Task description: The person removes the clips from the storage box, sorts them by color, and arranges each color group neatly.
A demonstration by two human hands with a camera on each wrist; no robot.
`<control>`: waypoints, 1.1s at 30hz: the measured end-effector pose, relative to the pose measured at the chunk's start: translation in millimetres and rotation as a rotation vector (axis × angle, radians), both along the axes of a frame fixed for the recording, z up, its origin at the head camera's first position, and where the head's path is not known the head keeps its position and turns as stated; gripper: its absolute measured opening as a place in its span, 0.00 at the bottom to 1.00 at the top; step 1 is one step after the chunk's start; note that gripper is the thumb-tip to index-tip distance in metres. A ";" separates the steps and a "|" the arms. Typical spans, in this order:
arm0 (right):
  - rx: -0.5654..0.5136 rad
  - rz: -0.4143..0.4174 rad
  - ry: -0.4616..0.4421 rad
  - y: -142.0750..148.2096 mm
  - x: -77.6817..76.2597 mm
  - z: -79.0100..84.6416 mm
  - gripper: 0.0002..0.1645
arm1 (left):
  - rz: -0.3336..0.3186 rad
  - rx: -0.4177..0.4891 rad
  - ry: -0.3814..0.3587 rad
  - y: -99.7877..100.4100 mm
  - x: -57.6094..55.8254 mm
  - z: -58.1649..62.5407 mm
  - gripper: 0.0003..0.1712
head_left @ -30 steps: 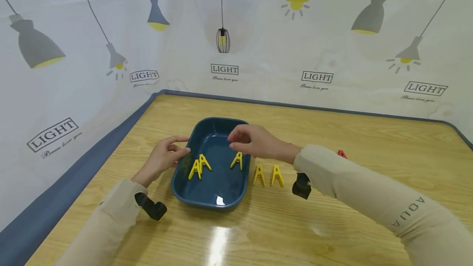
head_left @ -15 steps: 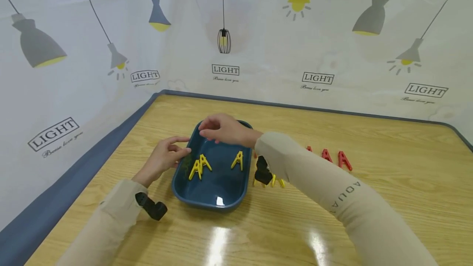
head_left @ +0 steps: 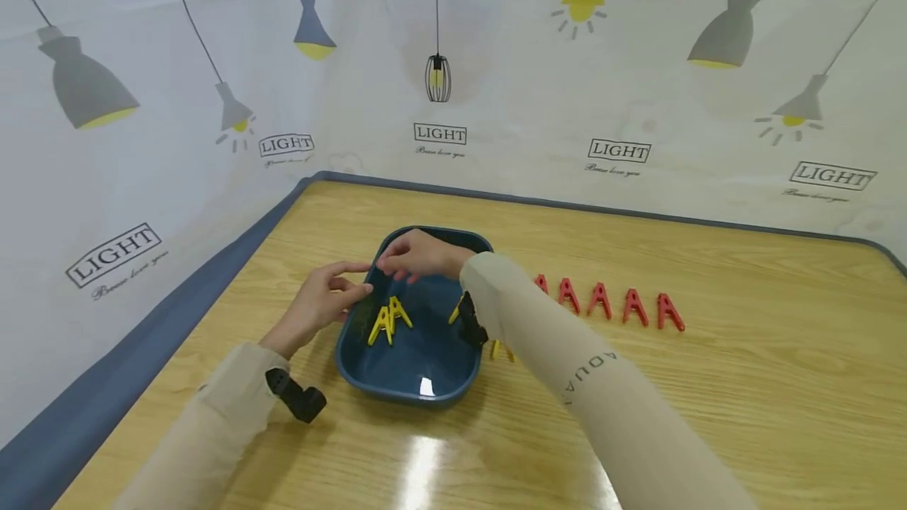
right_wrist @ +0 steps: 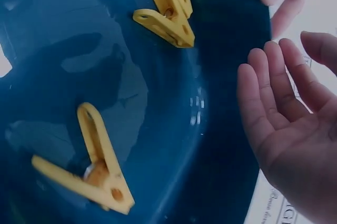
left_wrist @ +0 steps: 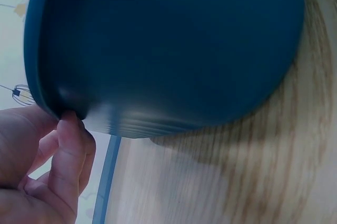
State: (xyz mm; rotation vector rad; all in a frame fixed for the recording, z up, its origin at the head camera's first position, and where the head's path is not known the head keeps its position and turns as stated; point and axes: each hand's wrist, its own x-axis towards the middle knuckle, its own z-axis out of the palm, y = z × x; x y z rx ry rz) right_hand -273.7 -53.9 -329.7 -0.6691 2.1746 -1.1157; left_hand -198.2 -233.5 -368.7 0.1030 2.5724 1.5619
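A deep blue plastic basin (head_left: 418, 364) stands on the wooden table. My left hand (head_left: 315, 301) grips its left rim, thumb over the edge and other fingers against the outer wall. Inside the basin, two yellow clothespins (head_left: 381, 324) lie overlapping near the left wall. A third yellow clothespin (right_wrist: 108, 166) lies apart, half hidden in the head view by the right wrist's camera. My right hand (head_left: 421, 254) hovers over the basin's far left part, close to the left rim. Its fingers are gently bent and the palm is bare in the right wrist view.
Several red clothespins (head_left: 599, 301) form a row on the table (head_left: 765, 384) right of the basin. More yellow clothespins (head_left: 501, 349) lie beside the basin's right wall, mostly behind my right sleeve. A white curtain (head_left: 538, 93) printed with lamps surrounds the table.
My right hand has moved left across the basin, from its right side to near the left rim. The right sleeve has uncovered the red clothespins. My left hand has stayed at the rim.
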 end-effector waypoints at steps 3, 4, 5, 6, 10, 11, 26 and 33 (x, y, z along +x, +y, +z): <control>-0.011 -0.021 -0.025 -2.7 -2.0 -6.9 0.14 | 0.005 0.002 -0.007 0.7 0.1 0.3 0.25; -0.014 -0.027 -0.027 -3.7 -2.7 -9.1 0.14 | 0.006 0.002 -0.010 0.7 0.2 0.5 0.25; -0.016 -0.032 -0.026 -4.7 -3.1 -11.2 0.14 | 0.008 0.001 -0.011 0.7 0.3 0.8 0.25; -0.016 -0.035 -0.027 -5.6 -3.4 -13.1 0.14 | 0.008 0.000 -0.012 0.7 0.5 1.0 0.25; 0.020 -0.035 -0.020 -7.2 -4.6 -21.9 0.14 | 0.010 -0.008 -0.015 0.4 1.0 1.4 0.25; 0.030 -0.030 -0.022 -7.3 -4.6 -24.2 0.14 | 0.011 -0.011 -0.015 0.4 1.1 1.4 0.25; 0.142 0.018 -0.120 -7.7 -2.6 -39.9 0.20 | 0.025 -0.028 -0.014 0.8 -0.2 -0.7 0.25; 0.161 0.025 -0.085 -7.9 -1.7 -40.6 0.19 | 0.028 -0.028 -0.015 0.4 -1.4 -1.7 0.24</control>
